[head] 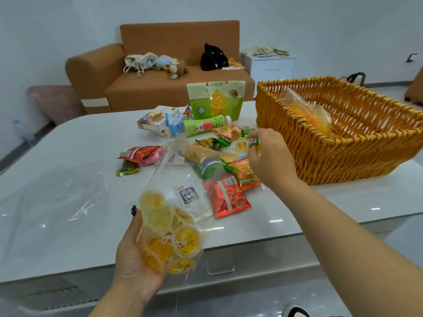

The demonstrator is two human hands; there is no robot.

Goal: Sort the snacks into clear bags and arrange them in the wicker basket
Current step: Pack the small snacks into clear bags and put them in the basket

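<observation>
Left hand: cradles clear bag of jelly cups, fingers curled beneath, over the worktop's near edge.
Right hand: pinches a jelly cup above the snack pile.
Wicker basket: right, holding one filled bag.

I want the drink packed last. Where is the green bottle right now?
In the head view the green bottle lies on its side at the table's far middle, just in front of the upright green snack pouch and left of the wicker basket.
</observation>
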